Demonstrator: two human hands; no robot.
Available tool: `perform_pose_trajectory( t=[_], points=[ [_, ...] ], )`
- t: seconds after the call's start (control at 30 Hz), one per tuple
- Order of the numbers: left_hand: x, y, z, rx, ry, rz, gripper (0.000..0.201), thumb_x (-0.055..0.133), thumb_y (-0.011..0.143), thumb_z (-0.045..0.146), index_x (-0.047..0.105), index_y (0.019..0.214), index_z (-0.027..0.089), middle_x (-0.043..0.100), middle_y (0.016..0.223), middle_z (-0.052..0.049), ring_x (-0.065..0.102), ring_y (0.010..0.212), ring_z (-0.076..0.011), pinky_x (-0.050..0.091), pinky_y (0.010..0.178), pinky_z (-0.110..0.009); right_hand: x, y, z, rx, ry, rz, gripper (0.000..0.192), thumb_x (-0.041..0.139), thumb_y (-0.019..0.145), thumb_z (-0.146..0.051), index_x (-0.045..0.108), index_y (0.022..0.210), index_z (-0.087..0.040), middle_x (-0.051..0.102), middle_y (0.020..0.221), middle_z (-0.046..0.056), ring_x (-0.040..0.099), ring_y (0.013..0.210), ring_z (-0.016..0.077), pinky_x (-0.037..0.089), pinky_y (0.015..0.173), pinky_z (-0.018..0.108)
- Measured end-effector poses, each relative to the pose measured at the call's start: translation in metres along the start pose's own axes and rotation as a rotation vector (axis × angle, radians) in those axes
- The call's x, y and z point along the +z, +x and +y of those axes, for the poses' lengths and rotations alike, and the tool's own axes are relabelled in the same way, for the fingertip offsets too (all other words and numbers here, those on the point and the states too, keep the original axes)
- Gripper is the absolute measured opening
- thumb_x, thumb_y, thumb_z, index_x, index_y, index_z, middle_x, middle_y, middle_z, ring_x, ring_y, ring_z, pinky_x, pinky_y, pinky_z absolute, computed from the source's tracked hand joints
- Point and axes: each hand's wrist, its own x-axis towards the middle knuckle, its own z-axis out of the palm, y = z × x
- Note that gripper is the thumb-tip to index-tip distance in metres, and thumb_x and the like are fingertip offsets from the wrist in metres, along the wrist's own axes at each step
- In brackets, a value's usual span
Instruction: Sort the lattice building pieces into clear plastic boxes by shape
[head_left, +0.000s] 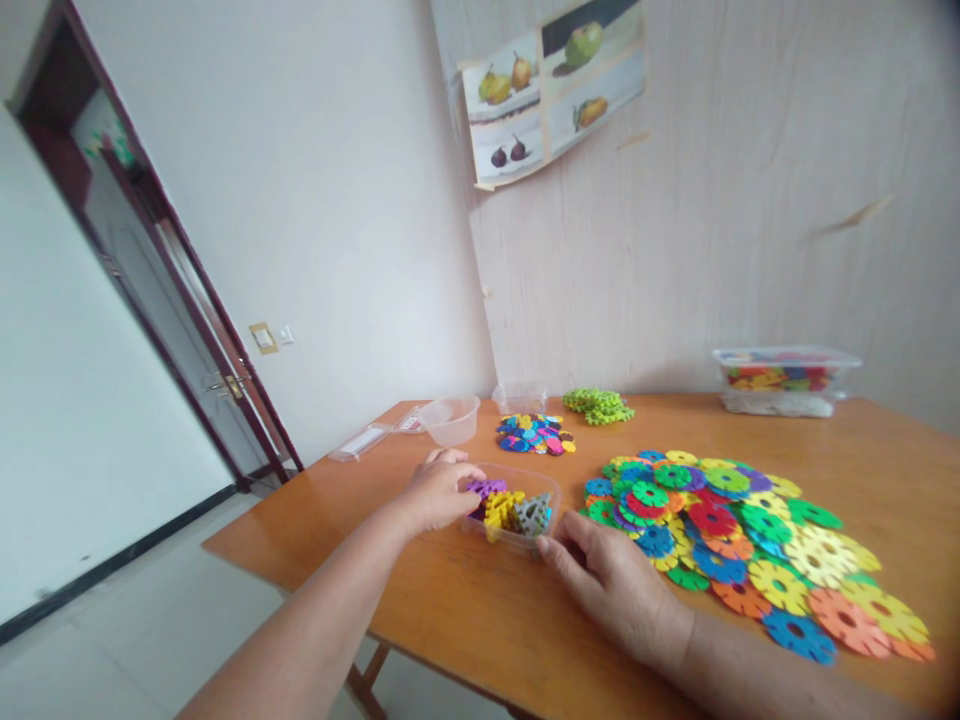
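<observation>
A small clear plastic tray [551, 495] sits on the wooden table [465, 610] and holds purple, yellow and grey snowflake-shaped pieces [508, 508]. My left hand [439, 490] rests at the tray's left end, its fingertips touching the purple piece inside. My right hand [611, 580] lies flat on the table at the tray's near right corner, fingers against its edge. A wide spread of large coloured discs [750, 540] lies just right of my right hand.
Behind the tray are a pile of small mixed-colour pieces [534, 435], a heap of green pieces [598, 405], a clear bowl [450, 420] and flat clear lids [361, 442]. A lidded box of pieces [784, 380] stands at the back right. A door is on the left.
</observation>
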Motion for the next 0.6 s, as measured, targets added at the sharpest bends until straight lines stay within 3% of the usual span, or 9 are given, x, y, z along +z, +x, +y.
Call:
perform_pose_trajectory(
  t=[0.37,0.6],
  points=[
    [0.007,0.009,0.0,-0.02,-0.048,0.046,0.032,0.065,0.074,0.03,0.076,0.104,0.033,0.06,0.127,-0.004,0.046,0.126,-0.0268,0.036,0.107,-0.037,0.001,0.002,0.0,0.015,0.012,0.0,0.031,0.043,0.095,-0.046,0.05,0.077,-0.022,0.063,0.072,0.0,0.057,0.065,0.0152,0.038,0.059,0.026],
    [0.012,0.009,-0.008,0.029,-0.209,0.079,0.028,0.06,0.078,0.026,0.075,0.102,0.024,0.067,0.114,-0.005,0.058,0.112,-0.0216,0.043,0.1,-0.031,0.0,0.002,0.001,0.025,0.025,-0.006,0.031,0.039,0.097,-0.043,0.051,0.078,-0.022,0.064,0.073,0.001,0.058,0.067,0.0157,0.04,0.062,0.027]
  ],
)
